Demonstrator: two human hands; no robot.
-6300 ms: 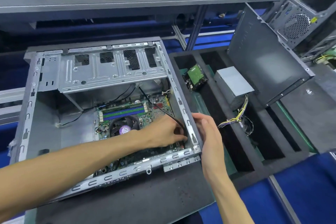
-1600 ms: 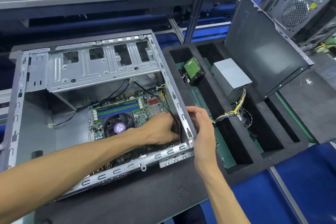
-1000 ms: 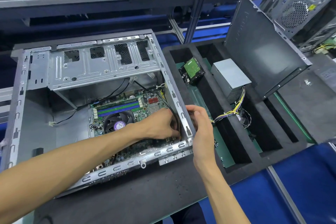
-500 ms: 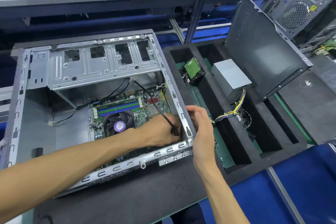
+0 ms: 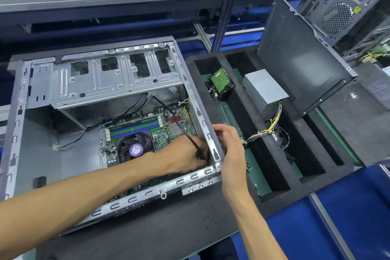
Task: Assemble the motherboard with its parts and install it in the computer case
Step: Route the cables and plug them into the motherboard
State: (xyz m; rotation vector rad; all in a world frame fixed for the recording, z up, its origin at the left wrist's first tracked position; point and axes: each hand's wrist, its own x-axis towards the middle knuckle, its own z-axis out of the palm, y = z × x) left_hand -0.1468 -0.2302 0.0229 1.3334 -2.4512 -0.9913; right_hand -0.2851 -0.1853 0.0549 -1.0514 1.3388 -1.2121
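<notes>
Steel computer case (image 5: 38,124) lies open on its side; we find the motherboard (image 5: 160,126) seated on its floor.
Right hand (image 5: 230,152) clasps the case's corner rail, probably as a brace; left hand (image 5: 185,158) pinches the black cable (image 5: 179,124) end low at the board's edge, likely seeking its header.

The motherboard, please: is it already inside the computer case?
Inside: the motherboard lies on the floor of the computer case, within its metal frame.

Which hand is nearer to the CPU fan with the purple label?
Left. The left hand is inside the case, right beside the CPU fan. The right hand is farther, outside the case wall.
</notes>
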